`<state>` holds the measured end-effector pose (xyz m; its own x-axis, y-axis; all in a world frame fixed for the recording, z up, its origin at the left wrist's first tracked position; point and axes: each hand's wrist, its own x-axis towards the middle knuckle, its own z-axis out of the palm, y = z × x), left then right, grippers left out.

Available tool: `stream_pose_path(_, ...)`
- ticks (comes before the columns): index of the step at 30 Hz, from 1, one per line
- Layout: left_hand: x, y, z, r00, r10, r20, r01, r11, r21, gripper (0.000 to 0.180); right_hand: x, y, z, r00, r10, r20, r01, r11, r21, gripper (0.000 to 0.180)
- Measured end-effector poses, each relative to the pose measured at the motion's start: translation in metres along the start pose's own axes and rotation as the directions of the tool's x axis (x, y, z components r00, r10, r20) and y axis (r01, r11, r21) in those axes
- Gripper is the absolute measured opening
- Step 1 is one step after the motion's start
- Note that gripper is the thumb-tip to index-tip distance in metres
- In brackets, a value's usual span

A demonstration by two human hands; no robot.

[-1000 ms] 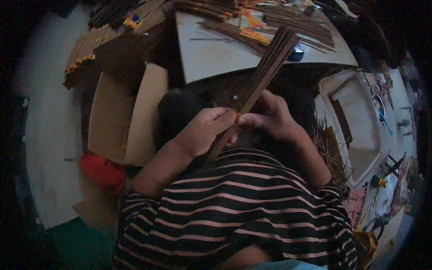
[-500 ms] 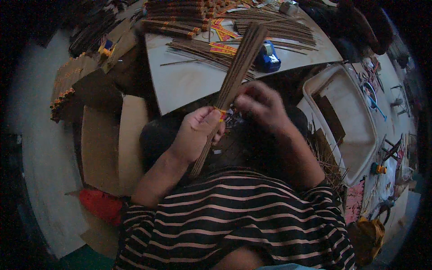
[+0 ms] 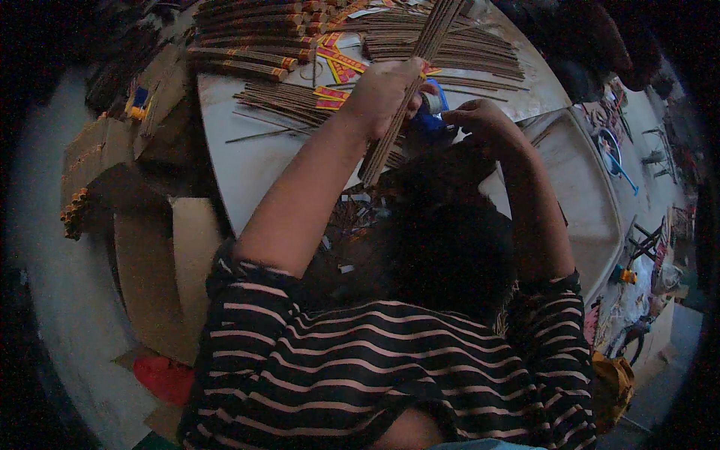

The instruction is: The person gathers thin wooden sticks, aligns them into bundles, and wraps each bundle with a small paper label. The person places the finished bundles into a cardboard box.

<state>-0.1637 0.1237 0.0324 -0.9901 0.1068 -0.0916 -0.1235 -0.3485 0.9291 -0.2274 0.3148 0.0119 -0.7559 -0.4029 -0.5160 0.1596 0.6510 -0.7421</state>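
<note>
A bundle of thin brown incense sticks (image 3: 436,34) slants over the table's near edge, one end toward me and the other up and to the right. Round its middle my left hand (image 3: 381,96) is closed, and a bit of red and yellow band shows by the fingers. Just beyond that hand stands a blue tape dispenser (image 3: 430,126), partly covered by the hand and the sticks. My right hand (image 3: 484,124) is at the dispenser's right side, fingers bent together in a pinch. Whatever lies between those fingertips is too small to make out.
On the white table (image 3: 225,161) lie loose incense sticks (image 3: 450,49), red and yellow paper labels (image 3: 341,67) and stacked banded bundles (image 3: 244,61). An open cardboard box (image 3: 146,270) stands at left, near more bundles (image 3: 86,161). A white plastic tub (image 3: 600,225) is at right.
My left hand has carried the incense bundle forward and up over the table edge. My right hand has left the bundle and moved right and forward to the tape dispenser.
</note>
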Motion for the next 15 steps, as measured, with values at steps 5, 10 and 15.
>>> stream_pose_path(5, 0.046, -0.018, -0.018, 0.999, -0.035, -0.035, 0.035, 0.999, 0.004, 0.033, 0.002, 0.004, 0.006, 0.995, -0.068, 0.071, 0.05, 0.972, 0.23, 0.031)
stream_pose_path(10, 0.05, -0.025, -0.018, 0.997, -0.062, -0.046, 0.062, 0.998, -0.005, 0.036, -0.01, -0.002, 0.014, 1.0, -0.017, 0.017, 0.008, 0.909, 0.418, 0.022)
stream_pose_path(15, 0.051, -0.027, -0.017, 0.998, -0.004, -0.055, 0.013, 0.987, 0.163, 0.036, -0.013, 0.01, 0.018, 0.999, -0.03, 0.044, -0.005, 0.772, 0.636, 0.017)
